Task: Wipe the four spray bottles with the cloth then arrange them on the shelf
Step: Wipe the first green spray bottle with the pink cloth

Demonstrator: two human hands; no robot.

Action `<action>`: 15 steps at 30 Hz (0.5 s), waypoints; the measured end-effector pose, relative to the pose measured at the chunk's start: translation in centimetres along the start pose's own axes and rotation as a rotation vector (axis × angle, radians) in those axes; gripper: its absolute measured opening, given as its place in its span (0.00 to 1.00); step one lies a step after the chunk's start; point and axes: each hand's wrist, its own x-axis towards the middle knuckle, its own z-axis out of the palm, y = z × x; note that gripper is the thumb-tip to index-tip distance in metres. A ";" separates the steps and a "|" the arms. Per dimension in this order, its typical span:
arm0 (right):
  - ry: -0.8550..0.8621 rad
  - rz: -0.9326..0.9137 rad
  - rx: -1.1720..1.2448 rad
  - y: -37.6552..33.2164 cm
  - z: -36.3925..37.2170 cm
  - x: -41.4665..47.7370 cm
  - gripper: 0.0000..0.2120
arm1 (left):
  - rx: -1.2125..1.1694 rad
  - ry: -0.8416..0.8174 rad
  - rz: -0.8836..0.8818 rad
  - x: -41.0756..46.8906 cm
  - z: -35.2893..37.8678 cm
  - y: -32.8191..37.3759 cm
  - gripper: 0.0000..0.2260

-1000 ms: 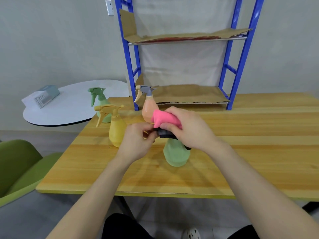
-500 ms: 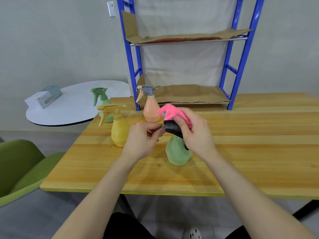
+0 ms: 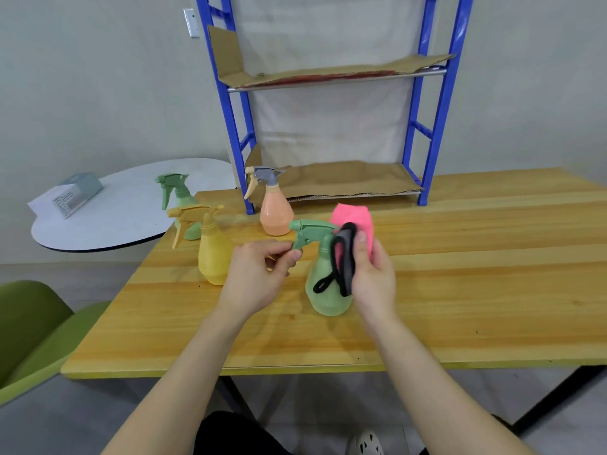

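A light green spray bottle (image 3: 325, 290) stands upright on the wooden table (image 3: 460, 290). My left hand (image 3: 259, 277) pinches its trigger below the green nozzle head. My right hand (image 3: 374, 274) grips a pink cloth (image 3: 356, 221) with a black edge and loop, pressed against the bottle's neck and right side. A yellow bottle (image 3: 212, 254), an orange bottle with a grey head (image 3: 276, 213) and a second green bottle (image 3: 179, 200) stand to the left. The blue shelf (image 3: 430, 133) rises behind, its cardboard-lined levels bare.
A round white table (image 3: 131, 208) with a small grey box (image 3: 74, 193) sits at the left beyond the wooden table. A green chair (image 3: 29, 323) is at the lower left. The table's near edge runs just in front of my forearms.
My right hand has slid the cloth from the top of the nozzle head down to the neck and side, so the green head now shows. My left hand stays at the trigger.
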 end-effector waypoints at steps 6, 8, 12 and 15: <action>-0.191 -0.006 -0.078 -0.3 0.1 0.0 0.07 | 0.058 -0.006 0.015 0.1 -0.1 0.4 0.08; -0.122 0.062 0.066 -0.6 0.3 0.2 0.06 | 0.071 -0.006 0.026 0.1 0.0 0.6 0.09; -0.042 0.090 0.139 -0.5 0.5 0.1 0.05 | 0.046 0.005 -0.006 0.1 0.2 0.7 0.13; -0.064 0.072 0.115 -0.2 0.6 -0.4 0.09 | 0.045 0.012 0.006 0.0 0.1 0.6 0.16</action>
